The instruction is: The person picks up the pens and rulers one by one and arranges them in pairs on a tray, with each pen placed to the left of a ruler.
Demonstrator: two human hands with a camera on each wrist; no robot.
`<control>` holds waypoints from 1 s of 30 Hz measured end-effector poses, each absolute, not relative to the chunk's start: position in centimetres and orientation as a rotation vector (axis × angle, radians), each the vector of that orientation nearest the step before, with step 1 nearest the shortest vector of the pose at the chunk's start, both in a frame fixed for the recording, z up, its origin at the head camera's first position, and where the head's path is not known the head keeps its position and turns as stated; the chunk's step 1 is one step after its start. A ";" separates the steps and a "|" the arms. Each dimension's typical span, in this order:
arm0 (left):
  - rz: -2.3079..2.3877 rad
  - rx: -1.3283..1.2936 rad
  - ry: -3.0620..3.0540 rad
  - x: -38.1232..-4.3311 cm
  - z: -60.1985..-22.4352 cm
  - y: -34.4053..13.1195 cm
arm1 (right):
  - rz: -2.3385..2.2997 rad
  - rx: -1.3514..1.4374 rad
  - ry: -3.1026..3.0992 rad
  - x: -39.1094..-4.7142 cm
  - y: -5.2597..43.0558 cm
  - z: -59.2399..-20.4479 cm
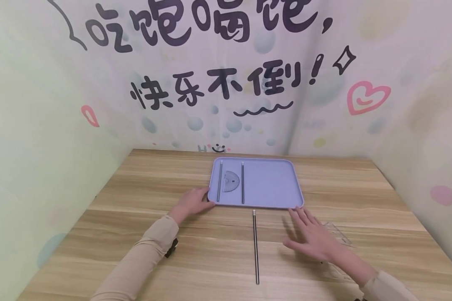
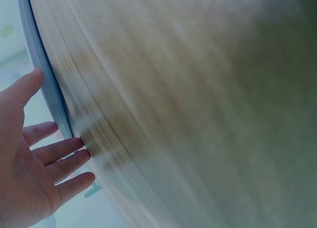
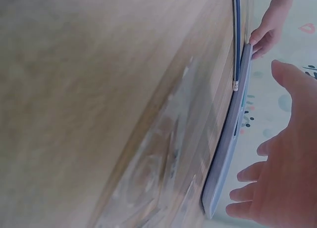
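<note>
A lavender tray [image 1: 271, 184] lies at the back of the table. On its left side are two pencils, one grey [image 1: 220, 182] and one dark striped [image 1: 242, 184], with a clear protractor [image 1: 232, 182] between them. My left hand [image 1: 191, 202] is at the tray's near left corner, thumb by the front edge and fingers extended along the side. The right hand [image 1: 316, 238] reaches toward the near right corner, fingers spread and fingertips right at the rim. Another dark striped pencil [image 1: 255, 246], white tip toward the tray, lies on the table between my hands.
A clear plastic drawing tool [image 1: 339, 234] lies on the table, partly hidden under my right hand and forearm; more clear plastic [image 3: 143, 178] shows in the right wrist view. A printed curtain [image 1: 226, 125] hangs behind the wooden table [image 1: 143, 175].
</note>
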State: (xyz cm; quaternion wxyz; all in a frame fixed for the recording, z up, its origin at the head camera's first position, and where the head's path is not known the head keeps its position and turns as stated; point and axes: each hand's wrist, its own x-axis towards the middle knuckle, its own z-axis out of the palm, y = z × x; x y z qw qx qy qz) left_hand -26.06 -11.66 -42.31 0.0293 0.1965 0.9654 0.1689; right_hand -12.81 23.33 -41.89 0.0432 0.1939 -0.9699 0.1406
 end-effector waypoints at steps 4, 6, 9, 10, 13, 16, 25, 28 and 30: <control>0.531 0.608 2.976 -26.1 -42.3 -11.7 | 0.462 0.597 -2.986 -12.4 24.0 -42.0; 0.533 0.611 2.978 -26.1 -42.3 -11.7 | 0.476 0.592 -2.997 -12.1 24.4 -42.1; 0.536 0.613 2.978 -26.1 -42.4 -11.6 | 0.483 0.586 -3.003 -11.8 24.9 -42.2; 0.537 0.613 2.978 -26.1 -42.4 -11.6 | 0.491 0.583 -3.002 -11.7 25.1 -42.2; 0.538 0.611 2.974 -26.1 -42.4 -11.6 | 0.513 0.582 -2.999 -11.4 25.5 -42.4; 0.536 0.614 2.973 -26.1 -42.5 -11.7 | 0.531 0.585 -2.996 -11.1 25.9 -42.5; 0.531 0.620 2.977 -26.2 -42.5 -11.7 | 0.549 0.604 -2.973 -10.4 26.9 -43.1; 0.537 0.616 2.973 -26.3 -42.5 -11.7 | 0.566 0.615 -2.973 -10.2 27.1 -43.1; 0.544 0.612 2.970 -26.3 -42.5 -11.7 | 0.574 0.627 -2.971 -10.2 27.3 -43.1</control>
